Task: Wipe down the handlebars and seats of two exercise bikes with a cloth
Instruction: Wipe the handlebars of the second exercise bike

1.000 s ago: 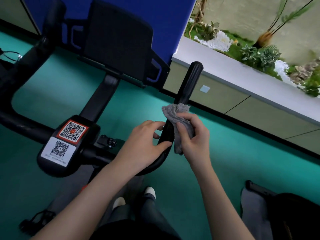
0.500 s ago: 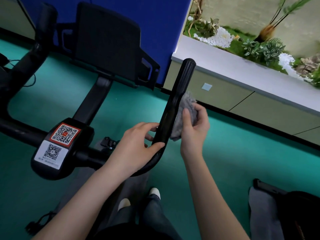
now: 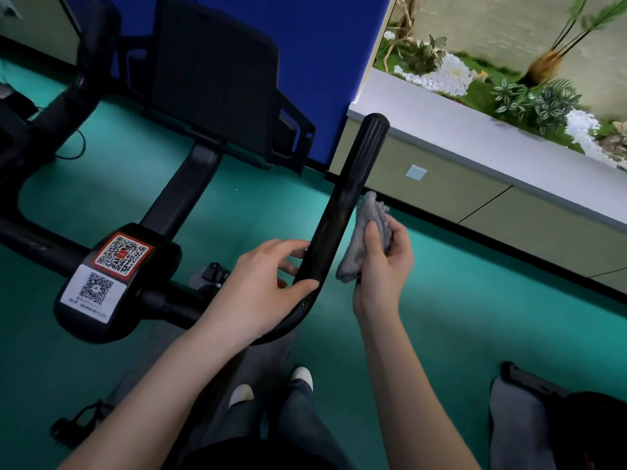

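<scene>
Curled round the bend of the black handlebar [image 3: 339, 212], the left hand [image 3: 268, 286] grips it, thumb across the front. The right hand [image 3: 385, 266] clutches a bunched grey cloth [image 3: 364, 239] just beside the bar's right edge. The centre block [image 3: 159, 266] carries a red-bordered QR sticker [image 3: 122, 254] above a white QR sticker [image 3: 95, 291], its small print unreadable. Half a second ago the cloth pressed against the bar; now it sits slightly off it.

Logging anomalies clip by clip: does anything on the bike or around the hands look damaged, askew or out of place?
Nothing stands out. The left hand holds the handlebar at its bend; the right hand holds the grey cloth beside it.
</scene>
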Tool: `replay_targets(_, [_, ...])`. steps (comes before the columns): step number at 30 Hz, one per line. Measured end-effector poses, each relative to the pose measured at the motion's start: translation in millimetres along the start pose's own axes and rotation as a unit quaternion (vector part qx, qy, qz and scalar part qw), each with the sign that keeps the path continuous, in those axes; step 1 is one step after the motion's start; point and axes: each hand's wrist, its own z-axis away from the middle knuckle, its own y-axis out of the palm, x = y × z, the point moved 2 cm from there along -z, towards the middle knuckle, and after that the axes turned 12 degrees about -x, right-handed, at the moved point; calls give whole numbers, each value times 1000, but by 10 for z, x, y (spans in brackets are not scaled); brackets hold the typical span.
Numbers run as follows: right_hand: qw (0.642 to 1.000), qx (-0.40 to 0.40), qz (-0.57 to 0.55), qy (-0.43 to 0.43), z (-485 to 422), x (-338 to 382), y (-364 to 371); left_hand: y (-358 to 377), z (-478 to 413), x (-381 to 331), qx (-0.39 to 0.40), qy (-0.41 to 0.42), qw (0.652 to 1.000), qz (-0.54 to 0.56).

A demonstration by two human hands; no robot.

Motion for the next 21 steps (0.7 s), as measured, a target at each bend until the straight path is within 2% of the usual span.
replay_targets(5, [985,114,-25,123,-175,-49,259,8,1,2,-5,-11,1000,10])
replay_targets(10, [964,183,-13,194,-54,-110,165,14,-9,23,-8,-16,1000,12])
replay_targets(17, [947,233,-19,220,185,-150,-90,13,-13,36,-9,-14,1000,7])
replay_targets(21, [961,223,32,160,189,-115,-243,16,-17,18,-9,-17,1000,10])
